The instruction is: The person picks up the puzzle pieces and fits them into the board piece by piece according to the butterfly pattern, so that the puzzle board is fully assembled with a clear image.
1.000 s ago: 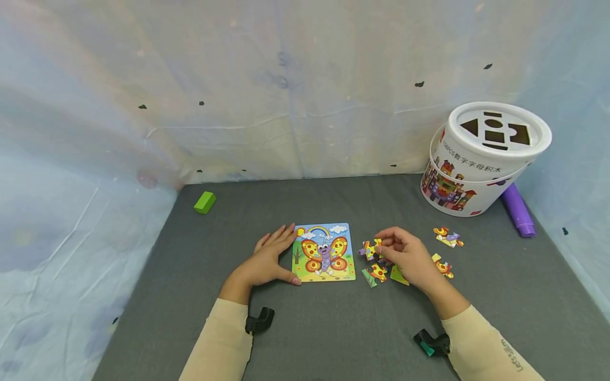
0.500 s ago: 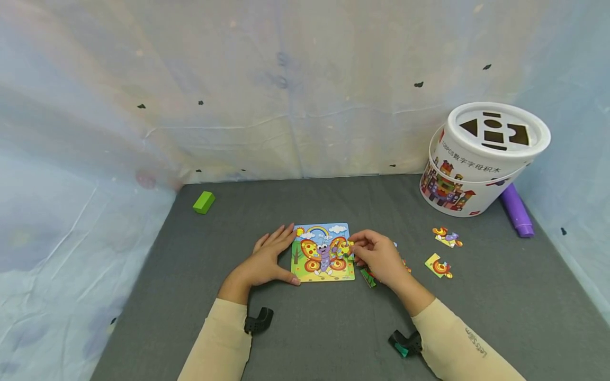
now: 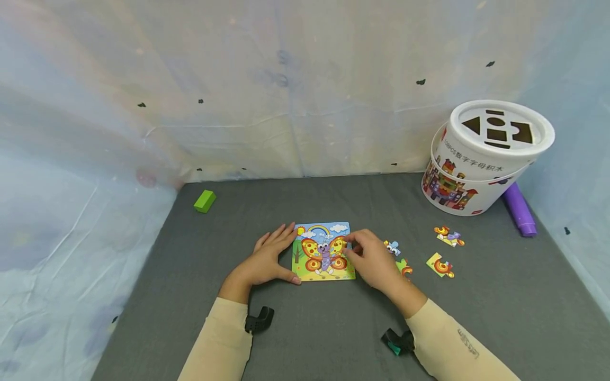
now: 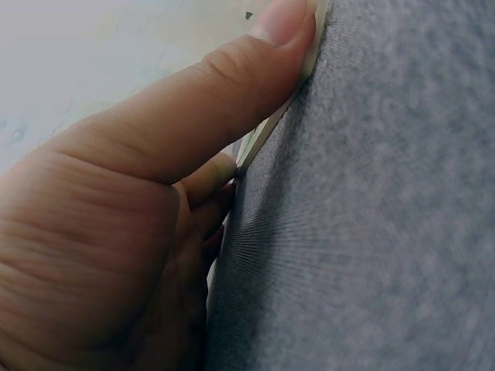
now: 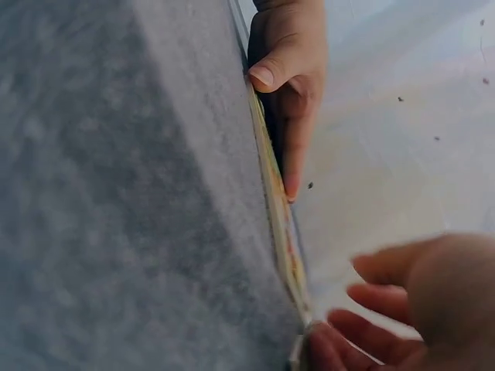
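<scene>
A square butterfly puzzle board (image 3: 314, 272) lies flat on the grey tabletop. My left hand (image 3: 263, 262) rests against its left side, thumb at the lower left corner and straight fingers at the upper left. In the left wrist view the thumb (image 4: 232, 85) touches the board's thin edge. My right hand (image 3: 374, 259) is over the board's right edge with bent fingers, pinching a yellow spotted puzzle piece (image 3: 339, 244) at the butterfly's right wing; the fingers hide part of it. Loose puzzle pieces lie just beyond this hand, among them a blue one (image 3: 393, 248) and a green-orange one (image 3: 404, 268).
Farther right lie two more puzzle pieces, one orange and purple (image 3: 449, 237), one yellow-green (image 3: 440, 265). A white lidded bucket (image 3: 476, 169) stands at the back right, with a purple cylinder (image 3: 519, 211) beside it. A green block (image 3: 205, 201) sits at the back left.
My right hand has carried the yellow spotted piece left from the loose pieces onto the board's right wing. My left hand has kept its place.
</scene>
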Demonstrator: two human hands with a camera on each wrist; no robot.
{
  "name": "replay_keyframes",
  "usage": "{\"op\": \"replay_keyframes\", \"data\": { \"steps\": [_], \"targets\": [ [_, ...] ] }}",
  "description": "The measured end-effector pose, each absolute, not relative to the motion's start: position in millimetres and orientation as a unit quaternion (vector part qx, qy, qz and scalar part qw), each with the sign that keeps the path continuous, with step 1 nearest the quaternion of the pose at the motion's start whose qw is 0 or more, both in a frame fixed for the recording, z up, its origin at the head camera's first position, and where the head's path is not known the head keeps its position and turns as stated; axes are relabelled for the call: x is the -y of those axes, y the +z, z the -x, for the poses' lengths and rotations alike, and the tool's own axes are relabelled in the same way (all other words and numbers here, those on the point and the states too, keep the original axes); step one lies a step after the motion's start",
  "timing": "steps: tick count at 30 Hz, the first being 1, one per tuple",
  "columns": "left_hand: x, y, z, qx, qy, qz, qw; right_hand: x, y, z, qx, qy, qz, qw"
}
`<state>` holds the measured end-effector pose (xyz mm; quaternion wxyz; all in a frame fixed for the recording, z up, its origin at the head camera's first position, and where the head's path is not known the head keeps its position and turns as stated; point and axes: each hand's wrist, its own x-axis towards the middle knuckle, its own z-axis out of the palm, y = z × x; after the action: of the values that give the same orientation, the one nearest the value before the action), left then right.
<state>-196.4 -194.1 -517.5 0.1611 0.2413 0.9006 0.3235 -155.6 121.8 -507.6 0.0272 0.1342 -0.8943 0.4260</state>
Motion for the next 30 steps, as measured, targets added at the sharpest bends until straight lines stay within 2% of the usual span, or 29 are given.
{"op": "replay_keyframes", "data": {
  "steps": [4, 7, 13, 30],
  "targets": [
    [194, -517, 196, -0.901, 0.322, -0.241, 0.16, -112, -501, 144, 0.922, 0.294, -0.245, 0.058],
    [194, -516, 196, -0.901, 0.325, -0.241, 0.159, -106, -498, 133, 0.932, 0.211, -0.29, 0.049],
    [193, -516, 196, -0.902, 0.323, -0.24, 0.158, -100, -496, 116, 0.95, 0.136, -0.275, -0.052],
    [193, -514, 197, -0.901, 0.323, -0.241, 0.162, -113, -491, 125, 0.931, 0.173, -0.311, -0.076]
  ]
}}
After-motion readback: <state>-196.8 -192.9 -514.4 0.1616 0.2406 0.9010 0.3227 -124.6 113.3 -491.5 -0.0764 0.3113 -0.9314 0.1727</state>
